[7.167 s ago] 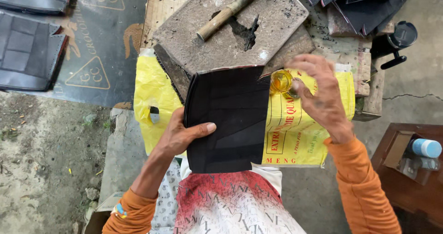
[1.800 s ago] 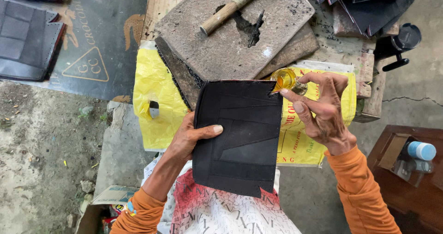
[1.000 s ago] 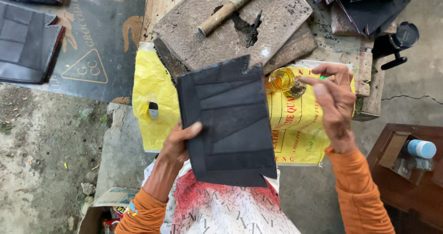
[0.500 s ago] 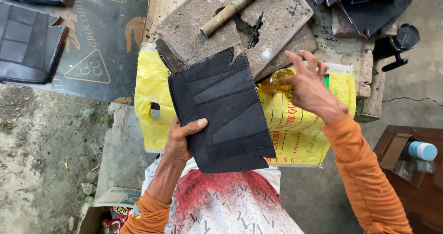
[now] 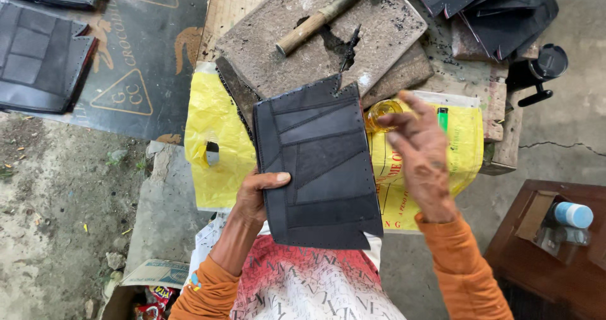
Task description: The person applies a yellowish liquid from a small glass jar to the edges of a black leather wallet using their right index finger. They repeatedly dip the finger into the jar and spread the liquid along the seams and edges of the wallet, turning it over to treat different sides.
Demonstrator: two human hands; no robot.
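Black stitched panel (image 5: pixel 319 168): flat, roughly rectangular, made of several dark patches joined at slanted seams; a row of small stitch holes runs along the edges; notches cut at the top right and bottom right corners. It is held upright-ish above the lap, in front of the yellow sack.

Left hand (image 5: pixel 255 197): grips the panel's left edge, thumb lying across the front face, the other fingers hidden behind it, so clamped on the panel.

Right hand (image 5: pixel 423 159): just right of the panel, not touching it; fingers apart and loosely curled, holding nothing.

Lower left, near the knee: a cardboard box (image 5: pixel 151 282), open, with red printed wrappers inside.

Lower right: a dark wooden stool (image 5: pixel 536 263) carrying a small open carton (image 5: pixel 536 216) and a clear bottle with a blue cap (image 5: pixel 571 218) lying on its side.

Behind the panel: yellow plastic sack (image 5: pixel 214 137) spread flat, red print on its right part. On it, a small clear jar (image 5: pixel 382 113) of yellowish liquid, partly behind the right fingers, and a green lighter (image 5: pixel 442 118).

Further: grey stone slab (image 5: pixel 315 39) with a wooden-handled tool (image 5: pixel 322 16) lying across it.

Far left: dark floor mat (image 5: pixel 151 55) with orange triangle signs and an orange animal figure; more black panels (image 5: pixel 38 61) on it.

Far right: a stack of black pieces (image 5: pixel 499 7); a black flask (image 5: pixel 536 71).
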